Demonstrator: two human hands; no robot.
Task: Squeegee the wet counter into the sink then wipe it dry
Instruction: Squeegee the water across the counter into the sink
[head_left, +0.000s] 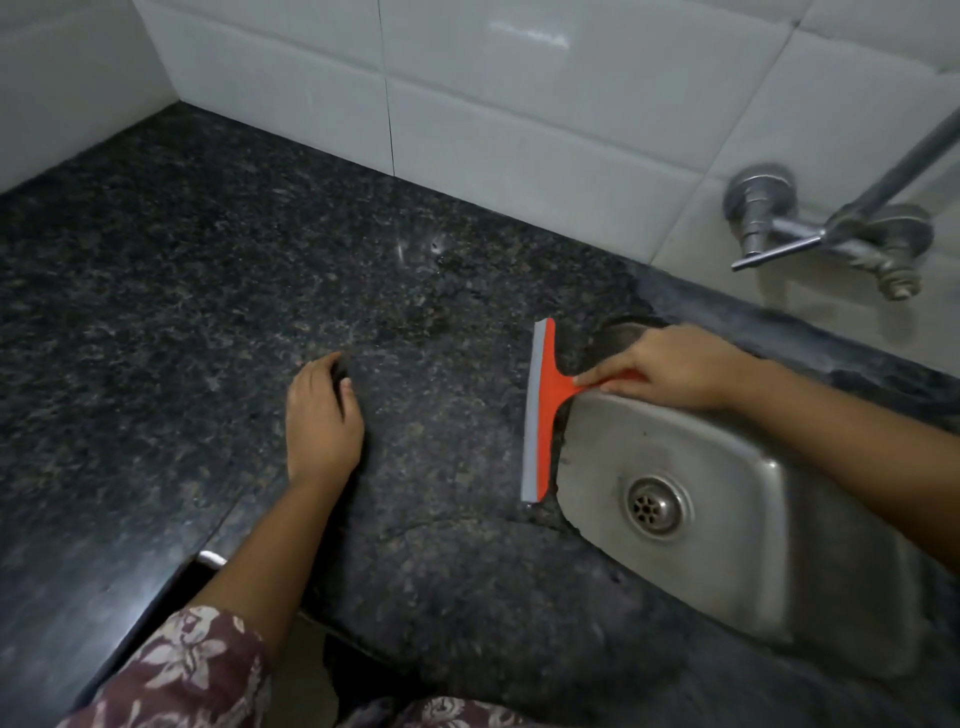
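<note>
Right hand grips squeegee (sinkside).

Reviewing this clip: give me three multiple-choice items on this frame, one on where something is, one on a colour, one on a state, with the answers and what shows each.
1. Where does the squeegee lie?
A. On the counter, along the sink's left edge
B. Down in the sink by the drain
C. Against the wall tiles

2. What colour is the squeegee's body?
A. Blue
B. Orange-red
C. Green

3. What is the left hand doing?
A. Gripping the tap
B. Holding a cloth
C. Resting on the counter, holding nothing visible

Answers:
1. A: its grey blade runs along the granite counter just left of the sink.
2. B: the body and handle under the right hand are orange-red.
3. C: the palm faces down on the granite, with no tool or cloth in view.
</note>
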